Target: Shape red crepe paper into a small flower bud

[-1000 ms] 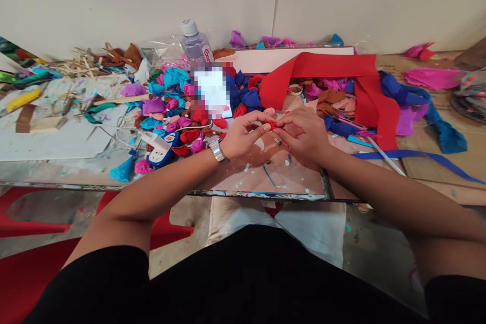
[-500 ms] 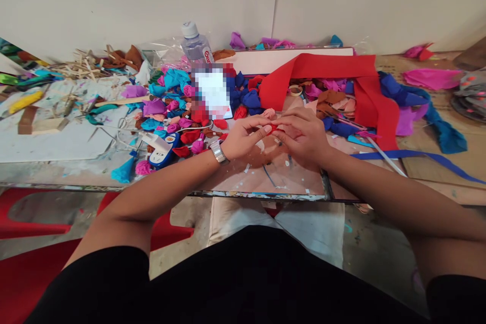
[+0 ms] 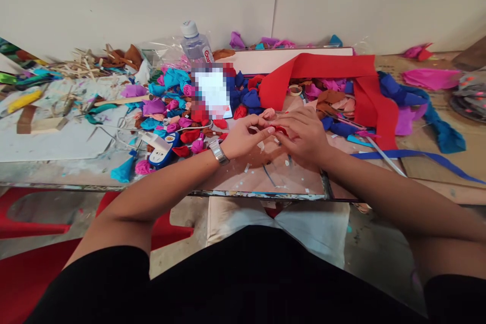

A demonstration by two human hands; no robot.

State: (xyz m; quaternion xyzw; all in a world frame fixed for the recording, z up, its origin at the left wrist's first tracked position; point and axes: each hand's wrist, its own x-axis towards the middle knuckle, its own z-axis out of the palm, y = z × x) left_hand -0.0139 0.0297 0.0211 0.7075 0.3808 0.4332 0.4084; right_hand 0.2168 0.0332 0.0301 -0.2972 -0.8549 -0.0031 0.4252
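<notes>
Just above the near part of the table, a small folded piece of red crepe paper (image 3: 280,129) is pinched between my two hands. My left hand (image 3: 246,137), with a metal watch at its wrist, has its thumb and fingers closed at the left edge of the piece. From the other side my right hand (image 3: 306,135) grips it between thumb and fingers. Much of the piece is hidden behind the fingers. A pale pink paper rose (image 3: 269,113) lies just beyond the fingertips, and a wide red crepe strip (image 3: 322,67) curves behind my right hand.
Left of my hands are many coloured paper flowers, a phone (image 3: 214,93) with a blurred screen, a water bottle (image 3: 196,45) and a blue-white power strip (image 3: 162,151). Wooden sticks (image 3: 89,59) pile farther left. A blue ribbon (image 3: 429,156) and cardboard (image 3: 425,166) lie at right.
My left fingers have shifted slightly and a gap shows between thumb and forefinger. More of the red paper is visible toward my right hand. Other things stay put.
</notes>
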